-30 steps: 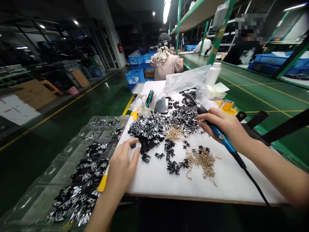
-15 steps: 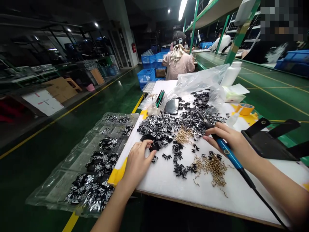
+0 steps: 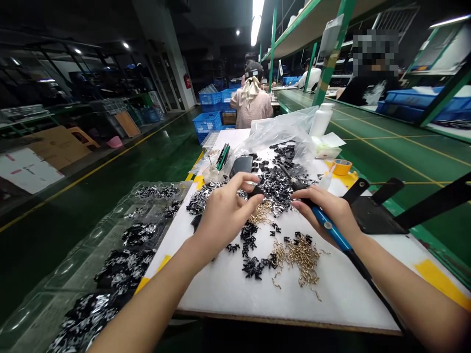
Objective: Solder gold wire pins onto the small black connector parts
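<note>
My left hand (image 3: 226,213) is raised over the white tabletop (image 3: 221,289), thumb and fingers pinching a small black part (image 3: 256,191). In my right hand (image 3: 333,211) is a blue soldering iron (image 3: 333,229), its dark tip end pointing up and left over a heap of black and silvery clips (image 3: 277,189). Below the left fingertips lies a small pile of brass pins (image 3: 262,214). Nearer me are a larger pile of bent brass pins (image 3: 304,260) and loose black plastic pieces (image 3: 253,267).
Clear plastic trays (image 3: 138,233) of black and silvery parts flank the table's left side. Behind the heap are a phone (image 3: 243,165), a plastic bag (image 3: 274,130) and a white bottle (image 3: 322,119). An orange tape roll (image 3: 341,167) and black bracket (image 3: 375,215) stand right. A co-worker (image 3: 252,100) sits ahead.
My left hand has lifted from the pile at the table's left edge and moved right, with a small black part in its pinch. The right hand keeps the soldering iron. The view has turned right.
</note>
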### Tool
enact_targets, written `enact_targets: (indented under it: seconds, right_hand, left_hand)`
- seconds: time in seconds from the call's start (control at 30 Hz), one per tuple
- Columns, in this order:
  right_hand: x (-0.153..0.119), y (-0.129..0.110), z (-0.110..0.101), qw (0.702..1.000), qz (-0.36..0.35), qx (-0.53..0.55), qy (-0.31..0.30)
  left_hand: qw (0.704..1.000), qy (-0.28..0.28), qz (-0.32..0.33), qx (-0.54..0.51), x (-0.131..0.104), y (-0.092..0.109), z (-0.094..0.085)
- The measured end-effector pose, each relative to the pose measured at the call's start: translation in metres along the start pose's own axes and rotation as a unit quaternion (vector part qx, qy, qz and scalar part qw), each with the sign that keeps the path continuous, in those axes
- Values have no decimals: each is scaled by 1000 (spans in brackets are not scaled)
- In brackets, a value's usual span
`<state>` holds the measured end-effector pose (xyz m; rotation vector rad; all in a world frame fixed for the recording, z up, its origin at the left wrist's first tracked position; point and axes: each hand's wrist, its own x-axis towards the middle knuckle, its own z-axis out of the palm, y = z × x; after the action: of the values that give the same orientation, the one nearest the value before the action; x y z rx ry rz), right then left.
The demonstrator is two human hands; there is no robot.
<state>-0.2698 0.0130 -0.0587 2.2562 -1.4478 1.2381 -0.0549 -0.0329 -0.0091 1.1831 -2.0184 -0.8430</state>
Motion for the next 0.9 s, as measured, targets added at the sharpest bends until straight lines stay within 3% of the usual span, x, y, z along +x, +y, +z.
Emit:
enact_targets:
  seconds: [0.07,0.17,0.37,0.67,0.9]
  right_hand:
    - [1,3,0,1000,24,4,-6]
    - [1,7,3,998,53,14,-14]
    - [1,14,13,996,57,37,-62]
    - [-3,12,17,993,30,9,-115]
    - [-3,10,12,996,37,-39,-73]
  left_hand:
    - [994,-61,-2,-94,16,6,6]
    - [969,-114,-52,-213,29,-3,11]
    - [950,-157,-93,-252,28,-28,7]
    - [938,-173,-99,-285,21,-38,10]
    - [954,-146,-72,-252,8,-35,22]
